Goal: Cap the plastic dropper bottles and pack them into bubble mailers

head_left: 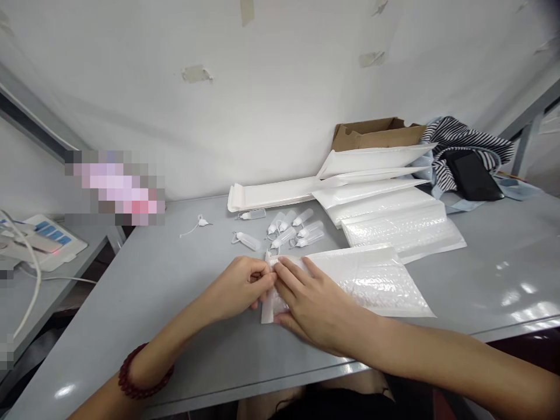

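Note:
A white bubble mailer (371, 280) lies flat on the grey table (175, 303) in front of me. My left hand (242, 286) pinches the mailer's open left end, fingers curled on its flap. My right hand (306, 300) lies over the same end, fingers pressing the flap and thumb under the edge. A small white dropper bottle tip (268, 255) shows just above my fingers. Several small plastic dropper bottles (289, 230) lie loose just beyond my hands.
A fanned stack of white bubble mailers (380, 198) lies at the back right, with a brown cardboard box (376, 133) and striped cloth (464, 140) behind it. A loose bottle cap (199, 223) lies mid-left. A white device with cables (39, 239) sits on the left table.

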`<state>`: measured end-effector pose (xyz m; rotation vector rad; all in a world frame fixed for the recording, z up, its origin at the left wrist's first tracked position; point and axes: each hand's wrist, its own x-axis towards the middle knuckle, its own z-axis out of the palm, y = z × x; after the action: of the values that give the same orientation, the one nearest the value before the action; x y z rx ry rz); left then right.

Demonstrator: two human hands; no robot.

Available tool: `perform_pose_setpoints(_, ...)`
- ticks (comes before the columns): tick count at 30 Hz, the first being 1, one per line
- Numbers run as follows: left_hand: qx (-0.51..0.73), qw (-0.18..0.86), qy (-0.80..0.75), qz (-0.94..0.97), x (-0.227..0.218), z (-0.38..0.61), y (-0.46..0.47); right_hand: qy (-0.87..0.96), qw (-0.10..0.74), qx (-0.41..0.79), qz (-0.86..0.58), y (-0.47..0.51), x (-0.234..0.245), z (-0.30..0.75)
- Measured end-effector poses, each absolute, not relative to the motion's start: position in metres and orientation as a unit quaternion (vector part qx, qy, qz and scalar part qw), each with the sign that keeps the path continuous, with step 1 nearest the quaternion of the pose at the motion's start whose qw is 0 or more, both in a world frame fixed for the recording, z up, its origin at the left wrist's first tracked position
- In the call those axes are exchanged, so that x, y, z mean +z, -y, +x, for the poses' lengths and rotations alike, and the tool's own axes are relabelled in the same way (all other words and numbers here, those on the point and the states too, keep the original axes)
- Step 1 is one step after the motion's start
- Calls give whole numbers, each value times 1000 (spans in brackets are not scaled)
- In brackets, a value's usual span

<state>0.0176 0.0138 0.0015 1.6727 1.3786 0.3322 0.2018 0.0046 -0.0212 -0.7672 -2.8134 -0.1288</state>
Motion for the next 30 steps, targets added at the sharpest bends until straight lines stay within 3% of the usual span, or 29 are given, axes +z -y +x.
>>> perform_pose_setpoints(7, 115, 436, -529, 719, 5, 23, -9, 954, 151, 45, -254, -14, -8, 207)
perform_pose_setpoints(10, 140, 480, -515, 696, 4, 21, -11, 956, 151, 43, -246, -15, -7, 208)
perform_pose_setpoints(17, 159, 535, -524, 643, -1, 11, -21, 950, 158, -171, -209, -14, -23, 202)
perform_pose_setpoints(20, 178, 446, -512, 712, -1, 6, -20, 938, 176, -237, -182, -10, -23, 202)
perform_pose_setpoints(27, 269, 138, -348, 887, -6, 13, -12, 927, 243, -241, -153, -4, 2, 209)
perform_pose_setpoints(30, 366, 108, -303, 873, -7, 21, -7, 918, 289, -208, -172, -2, 17, 217)
